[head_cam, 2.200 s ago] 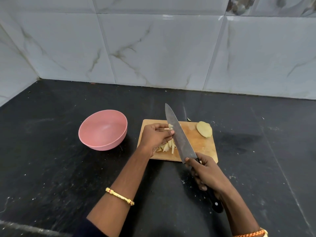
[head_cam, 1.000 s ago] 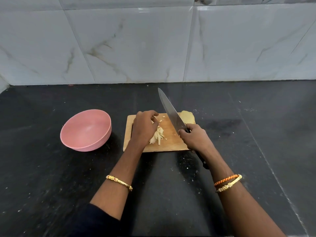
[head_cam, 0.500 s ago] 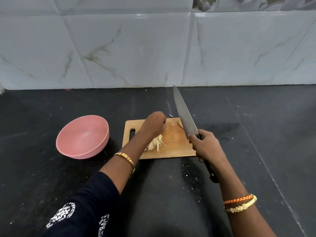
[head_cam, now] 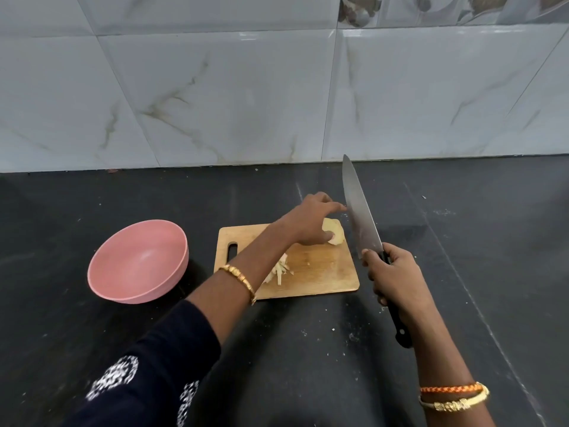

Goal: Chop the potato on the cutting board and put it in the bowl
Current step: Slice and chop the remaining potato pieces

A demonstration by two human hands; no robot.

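Leaving the strips, left hand (head_cam: 311,223) now grips the potato (head_cam: 334,234) at the board's (head_cam: 323,272) far right corner; right hand (head_cam: 392,275) grips the raised knife (head_cam: 358,211) just right of it.

Free room and obstructions, worktop

We note the bowl (head_cam: 138,261) standing left of the cutting board (head_cam: 323,272), a narrow strip of dark counter (head_cam: 308,349) between them; our left hand (head_cam: 311,224) and forearm cross the board diagonally to its far right corner; the knife (head_cam: 360,211), held raised by our right hand (head_cam: 392,274), bars the right edge. Bare counter lies near and far right.
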